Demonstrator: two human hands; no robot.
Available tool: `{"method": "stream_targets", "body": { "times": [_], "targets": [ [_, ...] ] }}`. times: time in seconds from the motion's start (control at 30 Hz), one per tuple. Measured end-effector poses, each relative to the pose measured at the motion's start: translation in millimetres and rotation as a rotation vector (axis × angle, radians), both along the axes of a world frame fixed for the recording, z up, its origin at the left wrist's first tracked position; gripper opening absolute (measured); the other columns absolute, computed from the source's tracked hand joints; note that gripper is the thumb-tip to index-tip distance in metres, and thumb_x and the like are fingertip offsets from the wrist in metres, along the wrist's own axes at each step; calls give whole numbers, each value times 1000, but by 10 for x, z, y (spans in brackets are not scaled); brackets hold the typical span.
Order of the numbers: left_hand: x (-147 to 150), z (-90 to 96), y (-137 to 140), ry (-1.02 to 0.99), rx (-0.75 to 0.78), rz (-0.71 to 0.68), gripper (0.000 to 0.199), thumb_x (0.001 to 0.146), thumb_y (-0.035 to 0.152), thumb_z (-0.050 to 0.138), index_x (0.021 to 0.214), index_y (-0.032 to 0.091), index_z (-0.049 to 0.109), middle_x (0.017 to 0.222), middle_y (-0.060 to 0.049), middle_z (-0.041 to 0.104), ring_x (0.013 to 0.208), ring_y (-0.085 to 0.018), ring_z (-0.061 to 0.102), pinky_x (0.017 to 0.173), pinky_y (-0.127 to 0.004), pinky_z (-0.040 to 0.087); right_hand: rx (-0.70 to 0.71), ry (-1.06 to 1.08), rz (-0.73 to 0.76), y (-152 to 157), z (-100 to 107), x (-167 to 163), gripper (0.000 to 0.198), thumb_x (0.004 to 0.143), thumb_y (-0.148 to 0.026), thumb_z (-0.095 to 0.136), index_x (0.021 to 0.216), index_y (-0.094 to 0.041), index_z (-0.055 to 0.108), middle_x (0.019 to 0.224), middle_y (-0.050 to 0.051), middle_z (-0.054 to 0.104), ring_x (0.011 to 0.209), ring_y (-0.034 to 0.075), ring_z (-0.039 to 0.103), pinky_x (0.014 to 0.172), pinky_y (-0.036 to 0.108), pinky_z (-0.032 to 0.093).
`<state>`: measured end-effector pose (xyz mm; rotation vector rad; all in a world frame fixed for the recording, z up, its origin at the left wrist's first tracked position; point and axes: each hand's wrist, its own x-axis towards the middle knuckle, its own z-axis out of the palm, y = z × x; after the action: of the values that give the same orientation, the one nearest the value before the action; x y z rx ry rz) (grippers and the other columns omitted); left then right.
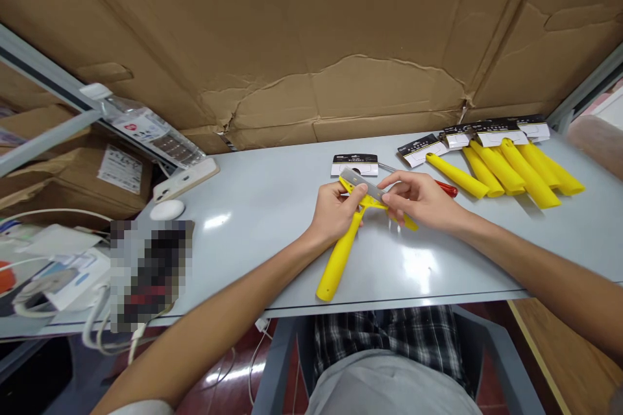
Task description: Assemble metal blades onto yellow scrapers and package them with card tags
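Note:
A yellow scraper with a wide head lies between my hands, its handle slanting toward the table's front edge. A flat metal blade lies along its head. My left hand is closed around the head, the thumb pressing on the blade. My right hand pinches the blade's right end with thumb and fingertips. Part of the yellow head shows below the right fingers. Just behind the hands lies a black-and-white header card. A screwdriver with a red handle is partly hidden behind my right hand.
Several yellow scraper handles with cards lie at the table's back right. On the left are a phone, a white oval case, a water bottle, a pixelated object and white cables. Cardboard stands behind the table.

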<state>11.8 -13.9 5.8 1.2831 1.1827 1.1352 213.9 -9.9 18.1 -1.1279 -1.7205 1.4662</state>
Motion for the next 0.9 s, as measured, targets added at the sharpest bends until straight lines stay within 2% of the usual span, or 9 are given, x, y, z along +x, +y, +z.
{"method": "stream_targets", "body": {
  "times": [0.17, 0.27, 0.37, 0.43, 0.53, 0.63, 0.77, 0.9],
  "targets": [
    [13, -19, -1, -3, -35, 7, 38, 80, 48, 77, 64, 17, 61, 51, 3, 55, 36, -11, 52, 34, -25, 47, -88, 70, -15, 14, -41, -17, 60, 77, -56, 77, 116, -13, 61, 73, 2, 67, 53, 7, 57, 55, 22, 49],
    [3, -49, 26, 16, -43, -7, 38, 80, 48, 76, 63, 17, 61, 51, 2, 56, 37, -12, 52, 35, -24, 45, -82, 87, -39, 36, -66, 0, 50, 78, -48, 78, 112, -14, 62, 69, 0, 64, 52, 7, 55, 54, 22, 47],
    [-69, -59, 111, 49, -25, -67, 44, 84, 51, 72, 59, 16, 61, 50, -1, 58, 40, -10, 53, 39, -22, 44, -44, 62, -58, 79, -85, 52, 39, 79, -40, 75, 106, -14, 64, 67, -1, 63, 50, 6, 53, 53, 21, 45],
    [-144, -44, 186, 34, -64, -112, 45, 86, 54, 69, 66, 15, 67, 54, -4, 63, 41, -11, 55, 40, -22, 45, -25, 35, -62, 111, -93, 90, 35, 78, -36, 74, 104, -14, 66, 67, -1, 62, 49, 5, 52, 54, 21, 45],
    [-242, -5, 268, 68, -106, -190, 40, 82, 51, 75, 72, 13, 71, 61, -6, 67, 43, -10, 55, 39, -20, 44, -28, -15, -48, 130, -95, 118, 32, 79, -34, 73, 104, -14, 68, 65, -1, 61, 49, 5, 51, 55, 21, 46],
    [-269, 18, 274, 83, -162, -273, 35, 78, 47, 82, 77, 13, 73, 55, -3, 63, 42, -9, 53, 39, -20, 43, -35, -47, -35, 108, -85, 102, 31, 82, -32, 70, 107, -14, 69, 64, -1, 60, 50, 5, 52, 53, 20, 45],
    [-220, 30, 213, 46, -150, -242, 34, 76, 43, 85, 78, 13, 71, 54, -1, 63, 42, -8, 53, 41, -20, 44, -65, -21, -91, 67, -70, 57, 35, 86, -33, 68, 114, -12, 66, 62, -2, 57, 48, 5, 52, 50, 18, 43],
    [-170, 70, 149, 20, -83, -191, 35, 75, 44, 86, 76, 13, 71, 55, 0, 63, 44, -9, 55, 45, -21, 49, -219, 91, -115, 44, -64, 8, 51, 87, -46, 70, 123, -11, 63, 68, 1, 60, 50, 6, 53, 44, 20, 40]
  ]
}}
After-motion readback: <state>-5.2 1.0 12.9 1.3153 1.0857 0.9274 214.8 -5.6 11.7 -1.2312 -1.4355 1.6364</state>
